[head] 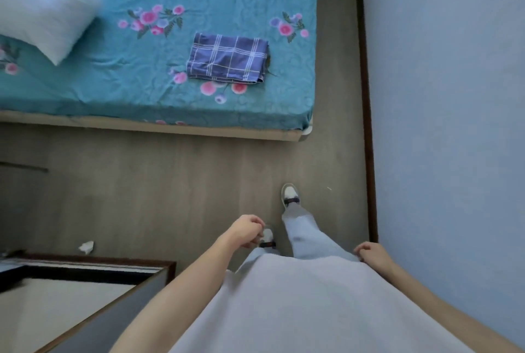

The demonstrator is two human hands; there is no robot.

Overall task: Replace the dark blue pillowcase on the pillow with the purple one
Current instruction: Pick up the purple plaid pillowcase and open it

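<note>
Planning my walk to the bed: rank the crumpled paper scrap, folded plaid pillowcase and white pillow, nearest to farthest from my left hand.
From the left hand:
1. Folded plaid pillowcase, ahead on the bed near its corner.
2. Crumpled paper scrap, on the floor to the left; close to the first.
3. White pillow, far left on the bed.

bed [142, 91]: pillow [42, 9], folded pillowcase [227, 58]

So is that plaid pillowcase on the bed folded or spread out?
Folded. The plaid pillowcase lies as a compact rectangle on the teal sheet, with layered edges showing along its near side. Neither hand touches it.
</note>
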